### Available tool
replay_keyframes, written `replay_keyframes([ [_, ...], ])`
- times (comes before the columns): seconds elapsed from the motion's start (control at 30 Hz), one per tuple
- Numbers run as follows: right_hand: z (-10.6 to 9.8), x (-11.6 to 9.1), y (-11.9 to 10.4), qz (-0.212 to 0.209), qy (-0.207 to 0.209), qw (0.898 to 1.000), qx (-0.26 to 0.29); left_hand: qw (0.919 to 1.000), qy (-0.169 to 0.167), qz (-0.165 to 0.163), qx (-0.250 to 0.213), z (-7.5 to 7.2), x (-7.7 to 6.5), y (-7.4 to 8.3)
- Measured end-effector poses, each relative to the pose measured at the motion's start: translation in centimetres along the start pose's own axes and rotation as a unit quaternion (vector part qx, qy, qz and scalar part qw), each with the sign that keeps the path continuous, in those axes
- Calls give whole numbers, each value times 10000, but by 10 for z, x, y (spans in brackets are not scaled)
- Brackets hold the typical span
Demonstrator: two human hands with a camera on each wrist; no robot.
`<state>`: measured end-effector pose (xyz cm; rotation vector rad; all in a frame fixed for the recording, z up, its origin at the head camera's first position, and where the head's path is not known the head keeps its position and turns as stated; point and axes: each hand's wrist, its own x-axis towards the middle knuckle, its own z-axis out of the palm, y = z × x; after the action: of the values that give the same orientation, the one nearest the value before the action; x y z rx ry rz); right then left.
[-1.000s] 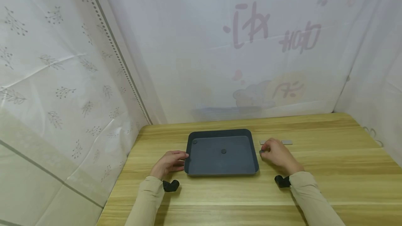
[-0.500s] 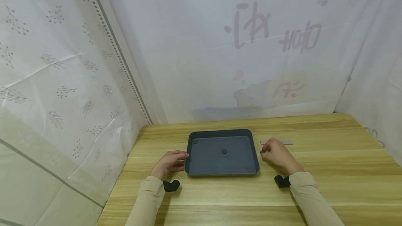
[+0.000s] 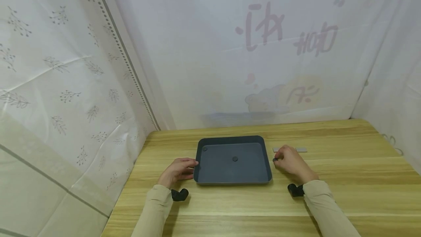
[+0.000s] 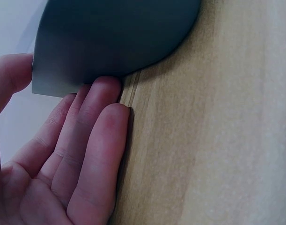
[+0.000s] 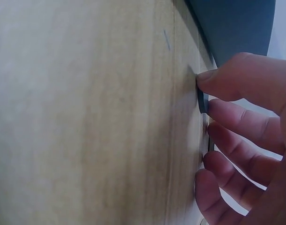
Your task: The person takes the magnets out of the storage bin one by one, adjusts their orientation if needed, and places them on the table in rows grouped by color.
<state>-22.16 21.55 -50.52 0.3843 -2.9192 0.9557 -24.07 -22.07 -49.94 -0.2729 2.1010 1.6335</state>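
Note:
A dark grey rectangular tray (image 3: 217, 178) lies on the wooden table. My left hand (image 3: 178, 170) holds its left side; in the left wrist view the thumb is at the rim and the fingers rest against the outer wall (image 4: 119, 37). Just off the tray's right side, my right hand (image 3: 291, 162) pinches a small dark round disc (image 5: 202, 101) between thumb and index finger, down at the tabletop. Two similar discs lie in the tray, one near its back left corner (image 3: 205, 149), the other disc (image 3: 235, 159) around the middle.
Light grey flat rectangular pieces, one at the left (image 3: 275, 149) and one at the right (image 3: 300, 149), show on either side of the right hand; what lies behind the hand is hidden. Printed white curtains (image 3: 210, 65) hang behind the wooden table (image 3: 230, 207) and at both sides.

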Motion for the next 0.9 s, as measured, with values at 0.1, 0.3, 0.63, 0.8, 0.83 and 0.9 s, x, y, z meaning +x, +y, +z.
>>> replay_keyframes([
  [0.1,-1,-1,-1,31,-53,10000,18,10000,-23,16,20,0,0,-1],
  [0.3,-3,0,-3,57,-71,9999,73,10000,-21,33,48,-1,0,-1],
  [0.63,-10,5,-14,127,-113,9997,181,10000,-45,29,-6,0,-1,1],
  [0.8,-11,9,-19,166,-127,9996,183,10000,-10,22,-12,1,-1,1],
  [0.83,-11,10,-20,149,-114,9997,164,10000,-7,21,-15,1,-1,1],
  [0.9,-12,12,-24,91,-76,9999,118,10000,12,27,-6,2,-1,1],
])
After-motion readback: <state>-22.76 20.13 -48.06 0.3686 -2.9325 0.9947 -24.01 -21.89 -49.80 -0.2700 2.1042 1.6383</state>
